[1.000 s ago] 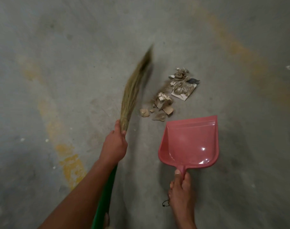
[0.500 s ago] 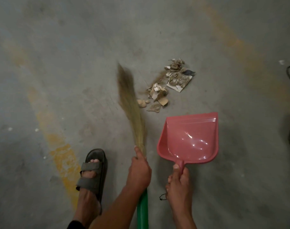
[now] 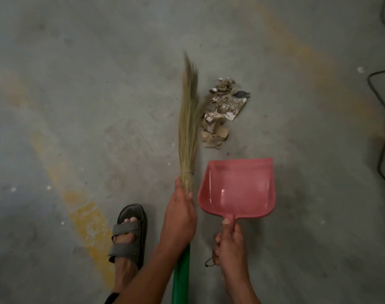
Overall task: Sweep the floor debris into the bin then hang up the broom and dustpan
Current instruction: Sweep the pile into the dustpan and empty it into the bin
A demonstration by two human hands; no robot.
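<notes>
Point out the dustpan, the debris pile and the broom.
dustpan (image 3: pixel 237 189): head view, centre of the pink pan.
debris pile (image 3: pixel 222 113): head view, middle of the scraps.
broom (image 3: pixel 188 128): head view, mid-bristles.

Bare floor (image 3: pixel 99 95) left of broom (image 3: pixel 188 119); debris (image 3: pixel 222 115) right.

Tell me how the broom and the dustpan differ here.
The broom is long, with straw bristles and a green handle; the dustpan is short, wide, pink plastic. The left hand holds the broom, the right hand the dustpan. Both lie close beside the debris.
</notes>
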